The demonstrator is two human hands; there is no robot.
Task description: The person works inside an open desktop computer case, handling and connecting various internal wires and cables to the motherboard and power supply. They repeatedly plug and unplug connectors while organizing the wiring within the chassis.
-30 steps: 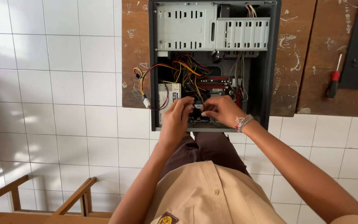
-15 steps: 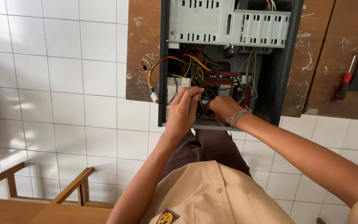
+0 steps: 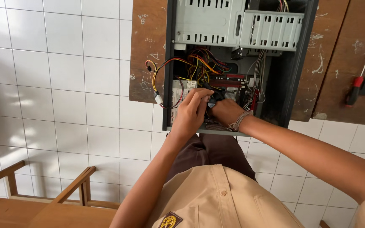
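Observation:
An open desktop computer case [image 3: 294, 80] lies on a wooden table, its grey drive cage [image 3: 237, 27] at the top and a bundle of yellow, red and black wires [image 3: 199, 65] over the motherboard. My left hand [image 3: 193, 112] and my right hand [image 3: 227, 113] meet inside the case, both gripping a small black part [image 3: 213, 100] near the board's lower middle. A woven bracelet sits on my right wrist. What the part is cannot be made out, as my fingers hide most of it.
A red-handled screwdriver [image 3: 355, 86] lies on the wooden table [image 3: 146, 55] to the right of the case. White floor tiles spread to the left. Wooden chair frames [image 3: 70, 188] stand at the lower left. My brown trousers and tan shirt fill the lower middle.
My hands have drawn closer together over the black part. The view has shifted, so the case sits further right and higher in the picture.

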